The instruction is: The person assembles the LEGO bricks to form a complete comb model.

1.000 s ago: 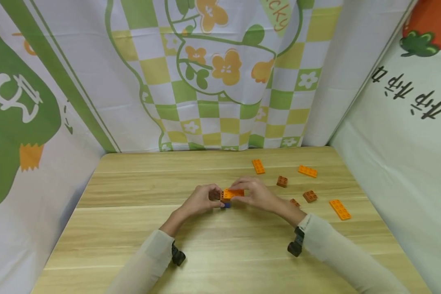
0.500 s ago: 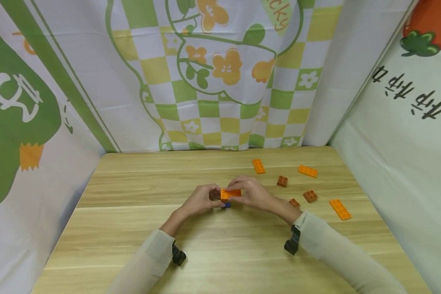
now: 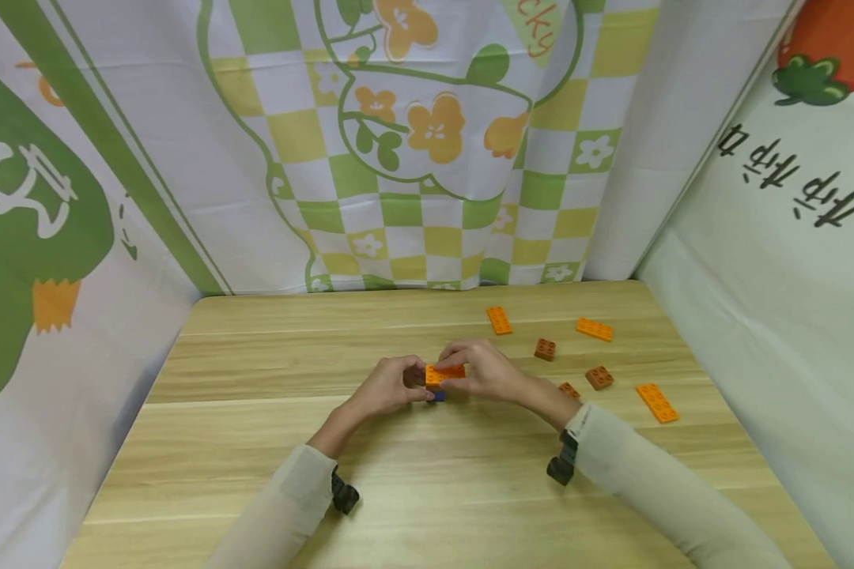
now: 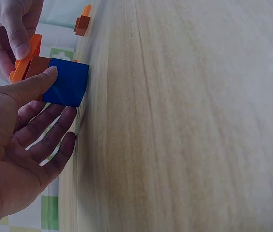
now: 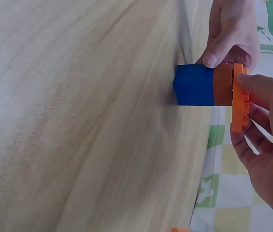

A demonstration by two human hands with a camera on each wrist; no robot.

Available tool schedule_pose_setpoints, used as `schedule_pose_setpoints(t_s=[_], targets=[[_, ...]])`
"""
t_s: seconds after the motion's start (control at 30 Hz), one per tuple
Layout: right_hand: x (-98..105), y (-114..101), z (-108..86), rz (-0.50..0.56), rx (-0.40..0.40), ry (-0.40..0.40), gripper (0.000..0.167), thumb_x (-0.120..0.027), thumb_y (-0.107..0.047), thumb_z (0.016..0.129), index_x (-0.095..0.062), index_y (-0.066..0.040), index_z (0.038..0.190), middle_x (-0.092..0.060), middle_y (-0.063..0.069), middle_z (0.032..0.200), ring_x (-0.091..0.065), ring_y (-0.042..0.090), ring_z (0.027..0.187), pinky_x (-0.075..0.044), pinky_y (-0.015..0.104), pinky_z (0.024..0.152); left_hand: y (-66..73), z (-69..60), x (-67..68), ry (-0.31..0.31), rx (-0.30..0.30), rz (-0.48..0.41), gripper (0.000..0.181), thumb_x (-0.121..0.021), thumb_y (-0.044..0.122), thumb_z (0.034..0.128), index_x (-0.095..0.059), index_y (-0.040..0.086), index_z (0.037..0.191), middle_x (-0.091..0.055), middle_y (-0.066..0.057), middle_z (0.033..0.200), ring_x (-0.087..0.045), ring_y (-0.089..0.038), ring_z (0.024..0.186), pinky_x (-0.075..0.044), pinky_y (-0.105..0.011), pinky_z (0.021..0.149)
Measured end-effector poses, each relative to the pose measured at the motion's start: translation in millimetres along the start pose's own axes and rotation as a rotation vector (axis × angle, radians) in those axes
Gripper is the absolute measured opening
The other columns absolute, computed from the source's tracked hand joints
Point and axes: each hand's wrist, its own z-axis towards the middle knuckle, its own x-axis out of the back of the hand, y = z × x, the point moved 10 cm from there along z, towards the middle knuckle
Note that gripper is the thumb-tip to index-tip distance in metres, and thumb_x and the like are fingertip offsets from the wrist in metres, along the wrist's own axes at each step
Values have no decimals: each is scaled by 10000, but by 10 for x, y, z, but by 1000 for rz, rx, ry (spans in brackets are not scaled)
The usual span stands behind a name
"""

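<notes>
A blue brick [image 5: 194, 86] stands on the wooden table with a brown brick [image 5: 222, 86] stacked on top of it. My left hand [image 3: 387, 387] holds this stack, its thumb against the blue brick's side near the joint in the left wrist view. On top of the brown brick lies an orange plate [image 5: 237, 113] with studs, its far end jutting out to the right. My right hand [image 3: 491, 373] pinches the plate between thumb and fingers. Whether the plate is fully seated cannot be told; in the left wrist view it looks slightly tilted.
Three loose orange plates [image 3: 500, 321] and three brown bricks [image 3: 599, 378] lie scattered on the right side of the wooden table [image 3: 270, 458]. One of the bricks is partly behind the right forearm. A patterned cloth [image 3: 413, 221] hangs along the table's back edge.
The orange plate has moved left, so it now covers the brown brick's studs that showed earlier. My right hand shifted slightly left with it; my left hand stayed about where it was.
</notes>
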Motion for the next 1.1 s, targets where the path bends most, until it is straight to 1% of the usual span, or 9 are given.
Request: schedule_pose_setpoints(t_s=[0.1,0.33,0.6,0.77,0.9,1.1], targets=[[4,-16,16,3,3,-7,228,-859,-76,896,-820,-6,1109,-763,92,1066,-732,228,974,-622,368,871,14,-3,-1,1,-6,-1,295,-856,133,914,-722,79,1171,-780,-45,1116,-748,-167,1013,-610,-294,882],[-18,6,37,-14,-29,-42,237,-869,-102,891,-825,-21,1109,-753,60,1048,-715,195,948,-616,337,845,38,-7,0,2,-1,-6,290,-865,128,904,-727,73,1153,-784,-45,1094,-749,-156,991,-608,-279,867],[-19,4,37,-4,-12,-24,236,-874,-101,883,-826,-12,1096,-749,48,988,-710,172,910,-609,308,811,39,-10,0,0,-11,5,304,-862,135,909,-727,83,1176,-782,-41,1105,-747,-157,1000,-607,-278,873],[-27,-24,44,-12,-11,-23,242,-876,-99,882,-823,-5,1098,-755,60,980,-723,189,915,-615,322,831,36,-23,6,-10,-29,4,324,-850,153,924,-718,78,1210,-776,-46,1131,-745,-171,1020,-608,-291,888],[-29,-43,40,-19,-16,-23,246,-878,-88,877,-820,3,1098,-763,81,984,-730,212,919,-620,340,839,33,-21,2,-16,-36,-4,314,-847,161,928,-719,79,1203,-777,-41,1127,-742,-163,1019,-605,-283,889],[-30,10,27,-38,-39,-28,238,-876,-94,882,-825,-21,1102,-769,62,1001,-734,198,936,-621,335,856,48,-1,-4,-16,-31,3,296,-850,166,926,-725,81,1181,-780,-37,1109,-742,-157,1007,-605,-282,885]])
